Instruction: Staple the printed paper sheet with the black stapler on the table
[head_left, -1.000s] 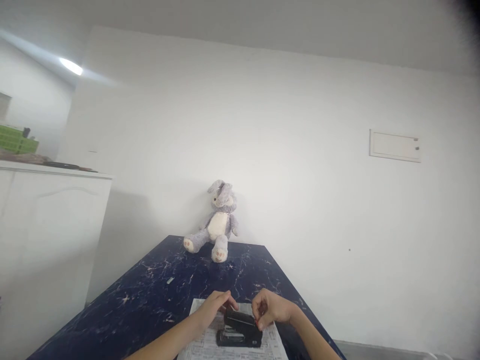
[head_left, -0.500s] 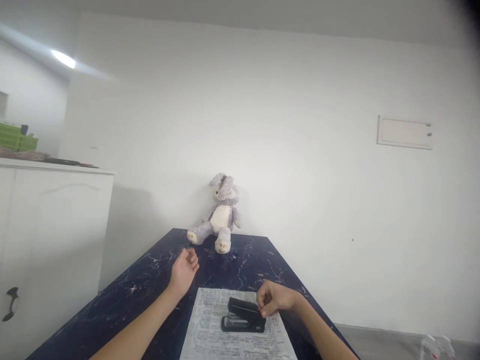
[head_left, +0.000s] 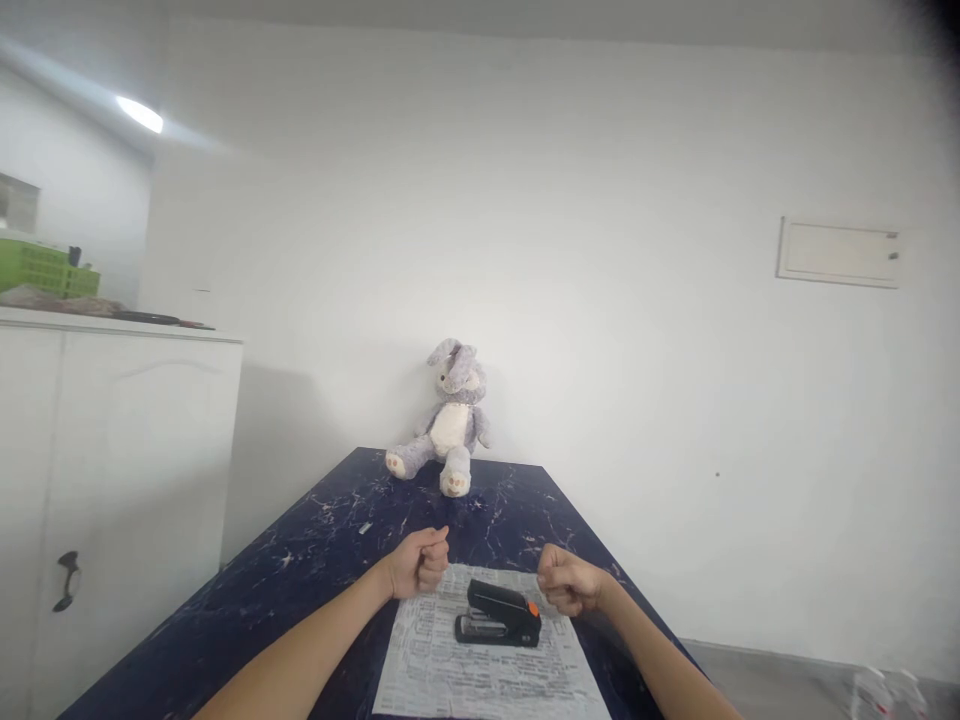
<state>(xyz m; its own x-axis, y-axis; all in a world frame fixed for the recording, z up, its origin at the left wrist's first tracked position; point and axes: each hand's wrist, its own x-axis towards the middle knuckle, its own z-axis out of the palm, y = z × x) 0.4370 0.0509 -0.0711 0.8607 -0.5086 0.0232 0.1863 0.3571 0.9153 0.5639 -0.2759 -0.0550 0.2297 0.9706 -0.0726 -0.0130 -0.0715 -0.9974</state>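
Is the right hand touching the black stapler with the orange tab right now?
Apart. The head view shows the right hand closed in a fist just right of the black stapler, with a strip of printed paper sheet visible between them.

Looks like a plain room in someone's home: plush bunny [head_left: 451,430] on a dark marble-look table [head_left: 315,560], white cabinet [head_left: 112,480], green crate [head_left: 45,268] on top, bare white walls.
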